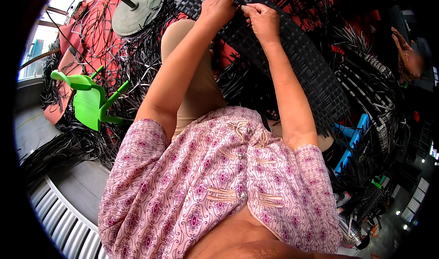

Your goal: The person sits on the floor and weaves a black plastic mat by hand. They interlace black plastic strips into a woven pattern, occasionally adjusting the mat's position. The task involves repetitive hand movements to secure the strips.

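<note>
Both at upper centre: left hand (pixel 218 8) and right hand (pixel 261 19) pinched shut on woven panel (pixel 297 53) edge; panel running down-right.

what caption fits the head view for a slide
Both hands, left hand and right hand, work strips on a black woven panel.

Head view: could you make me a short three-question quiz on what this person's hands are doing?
1. True or false: both hands are on the black woven panel.
2. The left hand is: A) on the green plastic chair; B) pinching at the weave; C) resting in the lap.
3. What lies heaped on the floor around the chair?

Key: 1 true, the right hand too. 2 B. 3 loose black strips.
</note>
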{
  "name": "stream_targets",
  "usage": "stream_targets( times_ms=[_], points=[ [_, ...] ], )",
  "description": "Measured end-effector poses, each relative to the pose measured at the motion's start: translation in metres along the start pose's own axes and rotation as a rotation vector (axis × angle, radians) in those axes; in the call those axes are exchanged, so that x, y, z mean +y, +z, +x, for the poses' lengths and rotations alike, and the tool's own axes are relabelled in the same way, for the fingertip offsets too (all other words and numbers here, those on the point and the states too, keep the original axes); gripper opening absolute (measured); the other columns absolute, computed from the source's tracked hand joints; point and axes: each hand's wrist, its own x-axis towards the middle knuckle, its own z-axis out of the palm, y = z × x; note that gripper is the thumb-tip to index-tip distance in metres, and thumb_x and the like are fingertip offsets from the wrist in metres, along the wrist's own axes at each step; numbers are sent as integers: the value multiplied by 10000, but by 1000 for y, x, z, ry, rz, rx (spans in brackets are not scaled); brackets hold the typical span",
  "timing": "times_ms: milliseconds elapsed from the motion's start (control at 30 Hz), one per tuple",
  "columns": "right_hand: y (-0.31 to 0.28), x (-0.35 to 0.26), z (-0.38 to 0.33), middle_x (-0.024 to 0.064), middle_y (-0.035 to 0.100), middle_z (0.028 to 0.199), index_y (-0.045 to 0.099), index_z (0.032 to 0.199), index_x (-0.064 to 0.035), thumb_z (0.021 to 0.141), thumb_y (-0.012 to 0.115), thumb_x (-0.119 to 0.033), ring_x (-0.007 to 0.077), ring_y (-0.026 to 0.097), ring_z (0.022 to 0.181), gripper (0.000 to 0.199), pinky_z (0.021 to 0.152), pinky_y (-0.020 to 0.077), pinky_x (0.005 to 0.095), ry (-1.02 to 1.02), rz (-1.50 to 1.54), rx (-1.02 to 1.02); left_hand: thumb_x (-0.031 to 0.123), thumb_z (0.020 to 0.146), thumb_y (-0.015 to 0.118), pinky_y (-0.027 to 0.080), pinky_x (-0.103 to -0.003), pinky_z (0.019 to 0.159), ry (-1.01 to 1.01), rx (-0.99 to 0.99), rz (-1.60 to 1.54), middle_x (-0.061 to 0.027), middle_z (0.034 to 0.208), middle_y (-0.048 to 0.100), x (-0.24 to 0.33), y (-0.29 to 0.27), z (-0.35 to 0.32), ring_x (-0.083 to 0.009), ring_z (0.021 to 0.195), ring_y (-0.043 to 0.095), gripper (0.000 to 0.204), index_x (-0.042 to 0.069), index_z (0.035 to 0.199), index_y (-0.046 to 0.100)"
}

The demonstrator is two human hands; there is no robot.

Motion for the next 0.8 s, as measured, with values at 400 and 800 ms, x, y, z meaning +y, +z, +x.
stream_targets(
  times_ms=[400, 800],
  points=[
    [9, 3, 8, 179, 725, 875, 770, 908, -51, 785, 724, -208, 365, 702, 873, 204, 819, 552, 423, -153, -511, -10, 200, 807, 606, 535, -454, 842, -6, 38, -201, -197, 936, 710, -16, 15, 3, -387, 921, 675, 257, 40, 961, 735],
    [24, -2, 14, 151, 735, 876, 786, 885, -118, 778, 752, -219, 345, 711, 867, 152, 809, 561, 424, -137, -670, 5, 202, 887, 597, 573, -325, 644, -167, -383, -538, -116, 827, 709, -28, -2, 14, -203, 704, 699, 287, 12, 1078, 695]
  ],
)
